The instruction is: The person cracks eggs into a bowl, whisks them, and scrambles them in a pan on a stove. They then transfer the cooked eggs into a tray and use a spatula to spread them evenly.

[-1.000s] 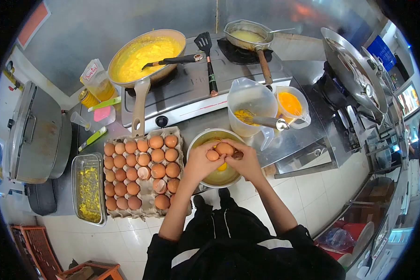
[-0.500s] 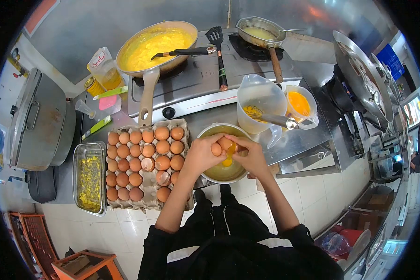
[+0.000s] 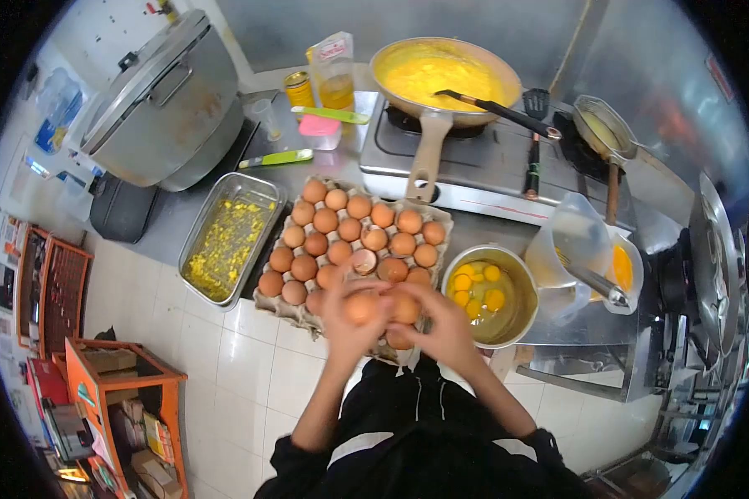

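Over the lower right of the egg carton (image 3: 298, 314) both hands are close together. My left hand (image 3: 354, 324) is closed around a brown egg (image 3: 362, 308). My right hand (image 3: 441, 326) curls its fingers around another brown egg or shell (image 3: 404, 308); whether it is whole cannot be told. Brown eggs fill much of the carton, and a cracked shell (image 3: 364, 262) sits among them. Right of the hands stands a metal pot (image 3: 524, 320) with several yolks (image 3: 472, 291) in clear egg white.
A pan of yellow egg (image 3: 445, 76) rests on the stove (image 3: 483, 166). Left of the carton lies a metal tray (image 3: 198, 237). A large lidded pot (image 3: 162, 108) stands at the back left. Right of the yolk pot are a pitcher (image 3: 570, 229) and a whisk (image 3: 595, 281).
My hands have moved from above the pot to above the carton. The yolk falling between them is gone from there, and several yolks show in the pot. The view has turned left.
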Demonstrator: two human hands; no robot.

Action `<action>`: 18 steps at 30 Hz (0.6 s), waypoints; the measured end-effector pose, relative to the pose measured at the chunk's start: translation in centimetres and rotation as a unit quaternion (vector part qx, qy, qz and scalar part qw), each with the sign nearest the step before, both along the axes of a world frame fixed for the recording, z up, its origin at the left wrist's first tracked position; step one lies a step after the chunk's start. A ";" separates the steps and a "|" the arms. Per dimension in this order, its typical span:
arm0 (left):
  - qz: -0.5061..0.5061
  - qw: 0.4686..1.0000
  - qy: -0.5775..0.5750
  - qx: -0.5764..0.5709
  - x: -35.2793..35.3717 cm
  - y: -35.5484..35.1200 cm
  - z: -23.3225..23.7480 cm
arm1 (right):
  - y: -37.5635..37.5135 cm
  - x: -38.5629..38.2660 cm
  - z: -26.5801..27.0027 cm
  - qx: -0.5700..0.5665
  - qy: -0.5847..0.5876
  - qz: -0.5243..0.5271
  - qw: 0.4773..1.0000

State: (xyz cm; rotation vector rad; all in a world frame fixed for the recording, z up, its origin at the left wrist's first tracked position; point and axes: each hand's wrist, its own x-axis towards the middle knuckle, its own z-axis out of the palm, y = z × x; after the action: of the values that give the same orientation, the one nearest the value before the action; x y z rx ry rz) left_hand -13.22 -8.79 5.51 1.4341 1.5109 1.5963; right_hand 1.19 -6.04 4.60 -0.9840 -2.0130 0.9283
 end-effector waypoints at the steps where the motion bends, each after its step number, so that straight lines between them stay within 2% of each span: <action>1: 0.078 0.995 -0.057 -0.014 -1.9 -1.5 -0.2 | 0.0 -2.2 -0.6 0.018 -0.040 0.038 0.998; 2: 0.154 0.981 -0.114 -0.026 -3.6 -2.9 -0.3 | 0.0 -4.1 -1.2 0.037 -0.081 0.076 0.993; 3: 0.202 0.970 -0.133 -0.030 -5.1 -4.2 -0.5 | -0.1 -5.3 -1.3 0.038 -0.081 0.082 0.993; 4: 0.248 0.956 -0.153 -0.034 -6.4 -5.3 -0.8 | -0.1 -6.4 -1.5 0.094 -0.133 0.061 0.985; 5: 0.278 0.945 -0.166 -0.041 -7.3 -6.2 -1.4 | -0.1 -7.5 -1.4 0.153 -0.184 0.039 0.970; 7: 0.304 0.931 -0.196 -0.050 -8.8 -8.1 -3.3 | -0.3 -9.4 -0.8 0.161 -0.181 0.047 0.969; 9: 0.319 0.921 -0.216 -0.050 -9.1 -9.3 -3.9 | -0.3 -11.6 -0.7 0.142 -0.244 0.111 0.953; 11: 0.336 0.899 -0.268 -0.079 -9.2 -9.7 -4.5 | -1.1 -13.3 -3.5 0.194 -0.260 0.063 0.944; 13: 0.349 0.859 -0.370 -0.063 -9.2 -9.9 -4.8 | -1.4 -14.2 -4.3 0.241 -0.295 -0.009 0.924; 14: 0.339 0.862 -0.371 -0.065 -9.2 -10.1 -4.9 | -1.5 -14.5 -4.4 0.241 -0.298 -0.019 0.924; 16: 0.270 0.834 -0.481 -0.009 -9.2 -10.2 -4.9 | -1.5 -14.7 -4.2 0.255 -0.289 -0.007 0.923; 17: 0.262 0.837 -0.480 -0.013 -9.0 -10.0 -4.8 | -1.2 -14.3 -4.2 0.252 -0.291 -0.016 0.923; 18: 0.231 0.847 -0.479 -0.011 -8.7 -9.7 -4.5 | -0.8 -13.8 -3.7 0.230 -0.224 0.013 0.947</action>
State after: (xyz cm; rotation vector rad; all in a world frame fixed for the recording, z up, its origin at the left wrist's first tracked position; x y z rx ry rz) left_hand -21.90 -18.44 0.98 0.0878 1.2358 2.0788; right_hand -12.61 -6.86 0.89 -0.9569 -2.4682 0.2180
